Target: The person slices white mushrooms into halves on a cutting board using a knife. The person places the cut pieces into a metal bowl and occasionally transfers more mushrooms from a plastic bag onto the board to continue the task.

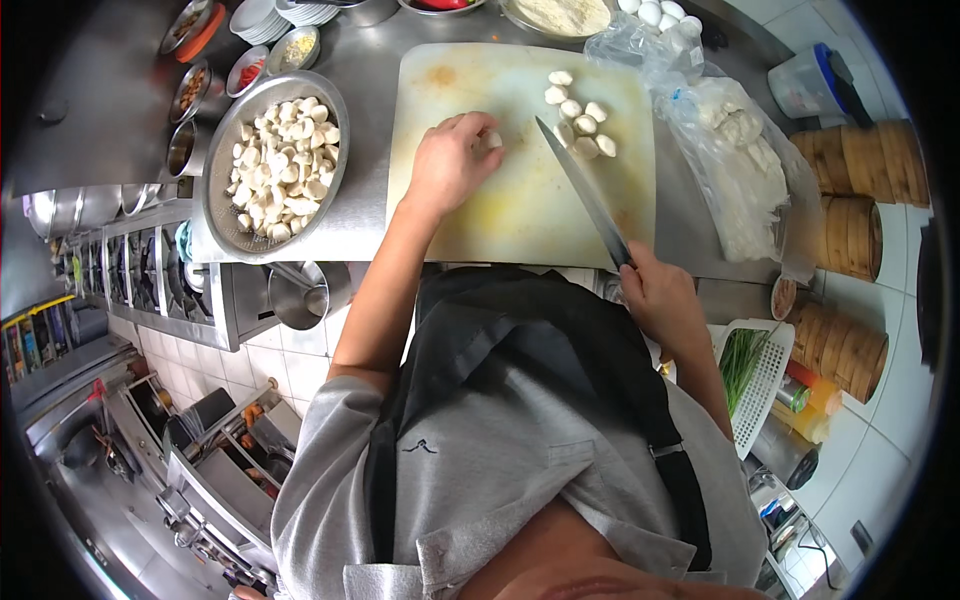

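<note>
My left hand [452,161] rests over the middle of a pale, stained cutting board [517,225]. Between its thumb and fingers is a small white mushroom [492,140], partly hidden by them. At the board's near right edge, my right hand [666,304] grips the handle of a long chef's knife [583,187]. Its blade slants up and left over the board, the tip near several white mushrooms [570,109] gathered on the right side. Left of the board stands a perforated metal colander [215,176], with many more white mushrooms [281,169] heaped inside.
A clear plastic bag of white food [739,150] lies along the board's right edge. Eggs [660,11] and a bowl of pale flour-like powder [562,15] stand behind. Small bowls [295,49] sit beyond the colander. Bamboo steamers [859,163] line the right; a gas range [150,270] is left.
</note>
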The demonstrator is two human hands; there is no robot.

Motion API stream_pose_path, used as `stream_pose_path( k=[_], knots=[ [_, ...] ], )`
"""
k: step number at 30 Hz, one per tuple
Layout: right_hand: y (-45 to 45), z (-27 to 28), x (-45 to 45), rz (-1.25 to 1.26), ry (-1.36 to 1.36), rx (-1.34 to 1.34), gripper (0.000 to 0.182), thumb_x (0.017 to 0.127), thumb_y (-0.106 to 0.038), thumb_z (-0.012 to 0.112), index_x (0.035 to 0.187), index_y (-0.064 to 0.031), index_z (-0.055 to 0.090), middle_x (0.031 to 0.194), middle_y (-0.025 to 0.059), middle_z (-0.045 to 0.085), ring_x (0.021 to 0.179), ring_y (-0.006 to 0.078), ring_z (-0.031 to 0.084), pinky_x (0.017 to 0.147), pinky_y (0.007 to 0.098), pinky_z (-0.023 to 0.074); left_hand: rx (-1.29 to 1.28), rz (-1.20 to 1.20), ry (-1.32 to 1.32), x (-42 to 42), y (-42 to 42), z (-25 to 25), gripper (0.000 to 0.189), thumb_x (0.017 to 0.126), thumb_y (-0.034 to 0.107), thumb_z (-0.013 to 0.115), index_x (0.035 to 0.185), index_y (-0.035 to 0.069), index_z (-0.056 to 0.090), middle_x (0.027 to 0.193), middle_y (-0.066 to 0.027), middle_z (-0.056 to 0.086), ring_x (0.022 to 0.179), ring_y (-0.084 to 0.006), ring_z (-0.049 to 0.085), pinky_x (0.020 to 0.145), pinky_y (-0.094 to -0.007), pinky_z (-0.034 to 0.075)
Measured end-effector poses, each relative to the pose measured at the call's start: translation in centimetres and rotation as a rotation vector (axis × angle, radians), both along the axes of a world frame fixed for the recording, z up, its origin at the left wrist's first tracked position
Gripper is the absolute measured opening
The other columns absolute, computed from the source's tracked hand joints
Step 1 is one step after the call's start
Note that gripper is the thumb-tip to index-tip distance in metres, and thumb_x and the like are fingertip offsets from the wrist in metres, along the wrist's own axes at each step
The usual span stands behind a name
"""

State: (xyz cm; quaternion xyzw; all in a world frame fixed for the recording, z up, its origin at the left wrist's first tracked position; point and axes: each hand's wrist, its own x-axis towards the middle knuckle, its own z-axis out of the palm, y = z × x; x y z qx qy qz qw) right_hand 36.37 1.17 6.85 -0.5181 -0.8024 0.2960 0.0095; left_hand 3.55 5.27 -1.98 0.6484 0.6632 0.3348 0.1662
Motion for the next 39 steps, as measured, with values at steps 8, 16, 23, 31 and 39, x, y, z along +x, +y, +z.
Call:
stream_pose_path(
  k=[8,16,23,31,39],
  knots=[
    [-1.0,-0.7,-1.9,0.056,0.063,0.013,0.019,0.1,-0.02,0.056,0.114,-0.0073,0.058,0.081,0.0228,0.067,0.079,0.0468,0.066,0.072,0.0556,0.0498,0.085,0.062,-0.118,-0.1,-3.2,-1.0,0.027,0.081,0.015,0.08,0.106,0.008,0.072,0.098,-0.008,0.072,0.084,-0.0267,0.068,0.082,-0.0391,0.053],
    [-1.0,-0.9,-3.0,0.129,0.088,0.05,0.027,0.1,-0.019,0.055,0.126,-0.0103,0.056,0.08,0.0228,0.068,0.078,0.0457,0.068,0.07,0.0556,0.0503,0.099,0.149,-0.218,0.1,-3.2,-1.6,0.017,0.082,0.012,0.078,0.097,0.005,0.072,0.087,-0.0087,0.071,0.072,-0.0229,0.065,0.069,-0.0365,0.055],
    [-0.9,-0.4,-3.6,0.17,0.045,0.059,0.023,0.099,-0.016,0.056,0.119,-0.0065,0.055,0.082,0.0216,0.069,0.077,0.0445,0.068,0.069,0.0556,0.0523,0.066,0.153,-0.211,0.1,-3.3,-1.7,0.017,0.085,0.01,0.079,0.1,0.003,0.072,0.089,-0.0078,0.07,0.075,-0.0182,0.066,0.071,-0.0325,0.056],
    [-0.8,-0.4,-3.7,0.176,0.013,0.042,0.022,0.099,-0.017,0.055,0.118,-0.007,0.054,0.081,0.0224,0.069,0.077,0.0461,0.067,0.069,0.0571,0.0513,0.101,0.145,-0.161,0.1,-3.2,-1.8,0.015,0.084,0.01,0.079,0.097,0.005,0.073,0.087,-0.0085,0.07,0.073,-0.0195,0.066,0.07,-0.0337,0.056],
    [0.0,-0.2,-4.6,0.164,0.027,-0.044,0.022,0.101,-0.018,0.053,0.121,-0.0074,0.054,0.084,0.0259,0.068,0.083,0.0486,0.066,0.073,0.0589,0.0486,0.141,0.129,-0.108,0.0,-3.2,-1.9,0.014,0.084,0.01,0.078,0.096,0.005,0.073,0.086,-0.0085,0.071,0.071,-0.0208,0.066,0.068,-0.0341,0.056]
  ],
)
